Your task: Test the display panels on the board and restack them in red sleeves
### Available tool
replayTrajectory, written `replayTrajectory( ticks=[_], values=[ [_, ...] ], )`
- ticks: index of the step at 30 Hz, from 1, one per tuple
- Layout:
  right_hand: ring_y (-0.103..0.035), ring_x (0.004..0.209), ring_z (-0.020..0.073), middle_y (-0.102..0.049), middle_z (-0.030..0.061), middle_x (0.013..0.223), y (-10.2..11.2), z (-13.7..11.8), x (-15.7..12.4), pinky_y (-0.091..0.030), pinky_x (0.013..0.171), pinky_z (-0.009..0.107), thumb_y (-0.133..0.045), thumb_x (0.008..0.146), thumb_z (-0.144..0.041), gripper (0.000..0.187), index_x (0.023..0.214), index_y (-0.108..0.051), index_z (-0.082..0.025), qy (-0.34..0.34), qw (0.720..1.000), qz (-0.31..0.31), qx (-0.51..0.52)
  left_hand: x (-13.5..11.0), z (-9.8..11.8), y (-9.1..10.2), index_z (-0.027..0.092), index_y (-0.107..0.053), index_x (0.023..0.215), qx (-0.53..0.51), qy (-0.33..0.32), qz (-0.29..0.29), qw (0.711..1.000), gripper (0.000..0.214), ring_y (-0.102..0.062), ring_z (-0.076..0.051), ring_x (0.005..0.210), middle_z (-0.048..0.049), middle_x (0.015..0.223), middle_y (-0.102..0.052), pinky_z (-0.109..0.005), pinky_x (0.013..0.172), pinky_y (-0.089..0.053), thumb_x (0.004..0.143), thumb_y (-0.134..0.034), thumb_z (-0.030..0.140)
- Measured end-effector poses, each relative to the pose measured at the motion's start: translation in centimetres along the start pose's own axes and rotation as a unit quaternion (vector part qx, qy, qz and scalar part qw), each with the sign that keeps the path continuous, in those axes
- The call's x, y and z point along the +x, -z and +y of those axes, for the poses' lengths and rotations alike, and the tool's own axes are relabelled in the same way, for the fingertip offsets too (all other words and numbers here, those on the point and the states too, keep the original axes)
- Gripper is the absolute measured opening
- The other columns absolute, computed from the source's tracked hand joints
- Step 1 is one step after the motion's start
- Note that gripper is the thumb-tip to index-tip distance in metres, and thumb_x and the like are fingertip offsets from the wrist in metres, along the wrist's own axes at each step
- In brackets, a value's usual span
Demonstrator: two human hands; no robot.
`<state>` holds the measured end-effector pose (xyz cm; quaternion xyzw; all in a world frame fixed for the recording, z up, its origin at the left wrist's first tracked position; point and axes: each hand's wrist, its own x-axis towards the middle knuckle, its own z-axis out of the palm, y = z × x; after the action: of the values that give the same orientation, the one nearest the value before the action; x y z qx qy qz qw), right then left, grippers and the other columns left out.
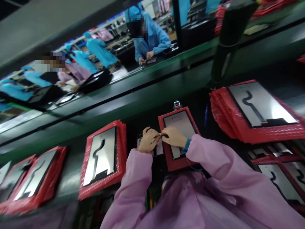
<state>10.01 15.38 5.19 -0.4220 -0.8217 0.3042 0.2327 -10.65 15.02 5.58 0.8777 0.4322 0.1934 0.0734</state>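
Observation:
My left hand (149,140) and my right hand (175,136) meet fingertip to fingertip just in front of me. Both are closed in a pinch at a tiny item between them, too small to make out. My right hand is over a display panel (179,122), which lies on a red bubble-wrap sheet (170,163). Under my left hand is a small pale sheet or card (159,150), partly hidden. A blue band (187,145) circles my right wrist. Beyond the panel's top edge sits a small metal clip-like piece (177,105).
A stack of red bubble-wrap sheets with a display panel (101,156) on top stands to the left. Another stacked display panel (260,103) is at the right, near a blue pen-like object (206,114). A dark post (225,54) rises behind. Co-workers sit across the bench.

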Motion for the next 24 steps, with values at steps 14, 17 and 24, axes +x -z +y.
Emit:
replayTrajectory(
  ticks=[14,17,24],
  values=[
    [-0.068,0.109,0.0259,-0.076,0.0039,0.115,-0.1,0.0,0.4,-0.049,0.090,0.043,-0.057,0.096,-0.038,0.020,0.100,-0.068,-0.022,0.011,0.997,-0.025,-0.074,-0.9,-4.0,-1.3,0.024,-0.074,0.079,0.057,-0.052,0.013,0.997,0.029,-0.075,-0.027,0.081,-0.0043,0.083,-0.079,-0.050,0.098,-0.047,0.093,-0.051,0.036],
    [-0.068,0.111,0.0273,-0.075,0.0047,0.117,-0.2,0.0,0.4,-0.049,0.093,0.046,-0.055,0.098,-0.034,0.018,0.100,-0.067,-0.021,0.015,0.997,-0.032,-0.072,-0.8,-3.8,-1.2,0.024,-0.075,0.080,0.075,-0.059,0.011,0.995,0.030,-0.075,-0.027,0.081,-0.0046,0.083,-0.079,-0.049,0.096,-0.047,0.093,-0.051,0.035],
    [-0.067,0.115,0.0288,-0.074,0.0089,0.121,0.3,-0.4,0.1,-0.049,0.097,0.049,-0.052,0.101,-0.033,0.022,0.104,-0.068,-0.018,0.010,0.998,-0.040,-0.057,-1.5,-3.3,-0.8,0.024,-0.072,0.078,0.065,-0.024,0.016,0.997,0.030,-0.074,-0.028,0.079,-0.0028,0.082,-0.078,-0.055,0.098,-0.048,0.094,-0.050,0.037]
  ],
)
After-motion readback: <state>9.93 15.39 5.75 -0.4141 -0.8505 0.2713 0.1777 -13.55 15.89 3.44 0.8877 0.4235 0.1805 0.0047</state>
